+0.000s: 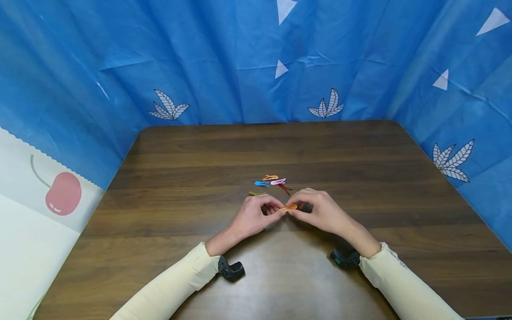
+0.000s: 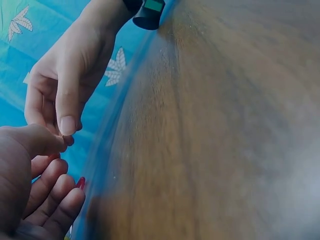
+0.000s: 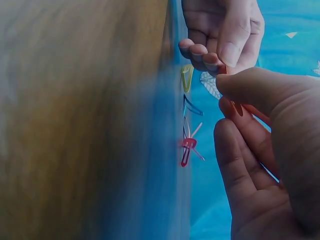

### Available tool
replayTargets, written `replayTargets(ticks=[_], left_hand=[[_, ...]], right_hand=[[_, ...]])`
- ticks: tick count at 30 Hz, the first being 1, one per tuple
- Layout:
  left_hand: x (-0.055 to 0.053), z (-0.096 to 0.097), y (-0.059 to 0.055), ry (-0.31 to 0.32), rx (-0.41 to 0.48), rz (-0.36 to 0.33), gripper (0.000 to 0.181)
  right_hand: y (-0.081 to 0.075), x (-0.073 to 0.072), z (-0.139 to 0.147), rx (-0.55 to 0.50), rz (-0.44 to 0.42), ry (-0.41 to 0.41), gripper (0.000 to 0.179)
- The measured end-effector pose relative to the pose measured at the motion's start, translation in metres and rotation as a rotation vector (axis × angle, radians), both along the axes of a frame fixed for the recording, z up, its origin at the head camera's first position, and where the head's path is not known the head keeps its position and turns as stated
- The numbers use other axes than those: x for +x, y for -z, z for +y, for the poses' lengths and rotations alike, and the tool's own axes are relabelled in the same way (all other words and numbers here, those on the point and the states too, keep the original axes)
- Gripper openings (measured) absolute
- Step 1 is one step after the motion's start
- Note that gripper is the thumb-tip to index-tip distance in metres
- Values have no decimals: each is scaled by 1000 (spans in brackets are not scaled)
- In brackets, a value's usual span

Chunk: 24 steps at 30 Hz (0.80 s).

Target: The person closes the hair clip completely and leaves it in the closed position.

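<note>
Above the near middle of the table, both hands meet at an orange snap hair clip [image 1: 289, 207]. Thumb and fingers of the left hand [image 1: 256, 215] pinch its left end. At the other end, the right hand [image 1: 323, 210] pinches it between thumb and fingertips. The right wrist view shows a narrow orange edge of the clip [image 3: 238, 108] between the fingers; the rest is covered. Fingers hide most of it in the left wrist view too.
Just beyond the hands lie more snap clips: orange [image 1: 270, 177], blue [image 1: 262, 183], pink [image 1: 278, 181], dark red [image 1: 285, 189] and yellow-green [image 1: 257, 194]. They rest on a brown wooden table [image 1: 192, 178]. A blue patterned curtain [image 1: 224, 58] hangs behind its far edge.
</note>
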<state>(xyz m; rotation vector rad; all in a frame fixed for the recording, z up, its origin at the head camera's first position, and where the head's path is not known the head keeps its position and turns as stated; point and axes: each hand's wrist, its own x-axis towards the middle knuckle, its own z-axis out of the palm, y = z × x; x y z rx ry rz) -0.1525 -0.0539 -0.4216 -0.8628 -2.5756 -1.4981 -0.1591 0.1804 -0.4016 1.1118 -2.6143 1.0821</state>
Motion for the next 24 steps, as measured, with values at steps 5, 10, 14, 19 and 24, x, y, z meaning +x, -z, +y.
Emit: replayTargets(ticks=[5,10,14,19,24], left_hand=[[-2,3,0,-8,6,-6,6],[-4,5,2,-17,23,-3,6],[-5,5,3,-13,40,-2,6],[-5,6,2,-5,49,7,6],[-4,9,3,-3,33,14,6]], right_hand=[[-2,-3,1,11,8,-5,23],[-1,-5,3,16,-2,-1,24],[-1,-6,4,19,2,0,24],[-2,-7,6,24,1,-6,24],[-3,-6,9,40,-17,-7,22]])
